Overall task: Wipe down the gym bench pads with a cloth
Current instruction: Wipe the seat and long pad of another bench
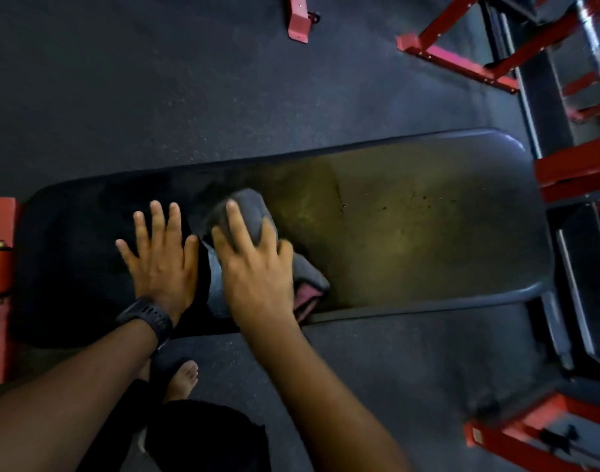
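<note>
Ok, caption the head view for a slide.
Right hand presses grey cloth on black bench pad; left hand lies flat.

Dark padded bench (411, 216) runs across the view on a dark speckled floor (104, 97), with red frame (462, 63) parts around it. Left hand (160, 260) lies flat on the pad, fingers spread, a black watch (147, 318) at the wrist. Right hand (254, 267) presses down on a bunched grey cloth (247, 212), just beside the left hand; a pink edge shows at the near side. A bare foot (182, 379) stands on the floor beneath the bench's near edge.
</note>
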Motion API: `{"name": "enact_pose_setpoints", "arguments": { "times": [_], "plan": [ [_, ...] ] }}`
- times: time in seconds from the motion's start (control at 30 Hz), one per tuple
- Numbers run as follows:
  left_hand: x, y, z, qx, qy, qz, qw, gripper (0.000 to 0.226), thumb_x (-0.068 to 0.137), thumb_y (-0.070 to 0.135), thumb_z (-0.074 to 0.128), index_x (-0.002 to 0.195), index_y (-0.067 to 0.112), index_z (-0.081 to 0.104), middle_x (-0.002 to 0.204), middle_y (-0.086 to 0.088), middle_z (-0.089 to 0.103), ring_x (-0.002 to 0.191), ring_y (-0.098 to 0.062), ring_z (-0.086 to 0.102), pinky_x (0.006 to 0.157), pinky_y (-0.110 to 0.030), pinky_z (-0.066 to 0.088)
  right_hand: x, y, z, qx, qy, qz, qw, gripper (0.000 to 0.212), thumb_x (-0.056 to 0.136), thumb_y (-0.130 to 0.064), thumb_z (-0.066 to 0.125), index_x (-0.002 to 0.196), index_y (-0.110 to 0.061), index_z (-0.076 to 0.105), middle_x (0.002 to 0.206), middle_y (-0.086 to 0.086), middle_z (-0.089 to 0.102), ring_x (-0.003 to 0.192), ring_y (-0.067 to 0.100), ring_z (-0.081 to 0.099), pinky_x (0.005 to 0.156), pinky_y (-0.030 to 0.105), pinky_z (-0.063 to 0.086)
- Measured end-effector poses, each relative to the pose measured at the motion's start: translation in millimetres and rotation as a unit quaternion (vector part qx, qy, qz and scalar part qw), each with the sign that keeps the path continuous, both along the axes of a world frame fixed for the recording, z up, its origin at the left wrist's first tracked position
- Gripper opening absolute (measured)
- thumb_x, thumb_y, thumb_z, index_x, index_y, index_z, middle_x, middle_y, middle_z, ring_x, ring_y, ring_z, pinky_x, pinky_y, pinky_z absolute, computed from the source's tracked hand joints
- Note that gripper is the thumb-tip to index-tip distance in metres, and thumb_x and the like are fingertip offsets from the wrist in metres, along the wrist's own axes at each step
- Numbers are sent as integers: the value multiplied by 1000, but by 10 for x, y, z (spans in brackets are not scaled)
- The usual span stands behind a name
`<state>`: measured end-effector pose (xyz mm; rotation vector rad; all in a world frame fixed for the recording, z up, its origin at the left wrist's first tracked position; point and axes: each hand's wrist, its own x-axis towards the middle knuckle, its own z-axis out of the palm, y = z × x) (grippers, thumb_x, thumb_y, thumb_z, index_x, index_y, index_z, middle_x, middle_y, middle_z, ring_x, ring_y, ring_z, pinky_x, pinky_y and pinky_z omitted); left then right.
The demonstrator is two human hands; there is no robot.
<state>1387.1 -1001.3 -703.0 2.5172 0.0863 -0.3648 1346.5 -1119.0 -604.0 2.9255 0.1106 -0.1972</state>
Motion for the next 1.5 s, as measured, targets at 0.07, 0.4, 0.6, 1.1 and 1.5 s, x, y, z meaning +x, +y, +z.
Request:
{"name": "enact_pose_setpoints", "arguments": {
  "times": [0.07, 0.4, 0.6, 1.1, 1.5],
  "plan": [
    [26, -48, 49, -4, 14, 2, 1000, 61, 103, 39, 33, 158, 20, 14, 166, -3, 2, 152, -29, -5, 117, -65, -2, -238, -244, 118, 1, -2, -19, 1000, 48, 91, -30, 49, 139, -32, 53, 164, 1, 24, 127, 41, 44, 81, 49, 46],
    [270, -481, 283, -1, 3, -31, 1000, 59, 104, 40, 30, 157, 25, 11, 166, -1, 1, 152, -27, -6, 116, -65, -2, 708, -463, 259, -14, -53, -147, 988, 63, 95, -32, 53, 155, -30, 31, 167, 6, -1, 142, 45, 23, 100, 53, 42],
    [252, -573, 296, 2, 6, -19, 1000, 60, 103, 39, 32, 158, 23, 13, 166, -3, 1, 152, -30, -5, 116, -65, -1, -320, -900, 446, 5, -6, -19, 1000, 63, 85, -35, 69, 144, -34, 48, 166, 0, 19, 131, 42, 41, 83, 50, 46],
    [140, -805, 490, 3, -18, -109, 994, 69, 97, 38, 39, 158, 22, 12, 166, -5, 0, 152, -31, -6, 117, -61, -4, -230, -977, 541, 7, -5, -23, 1000, 66, 80, -38, 73, 142, -33, 51, 164, 2, 23, 126, 41, 45, 81, 47, 47],
    [334, -1049, 581, 8, -2, -81, 997, 61, 103, 41, 32, 158, 24, 10, 166, -5, -2, 151, -33, -7, 117, -63, -1, 494, -952, 547, -34, -34, -70, 996, 60, 94, -30, 57, 151, -29, 37, 167, 7, 8, 139, 44, 30, 93, 48, 46]
  ]
}}
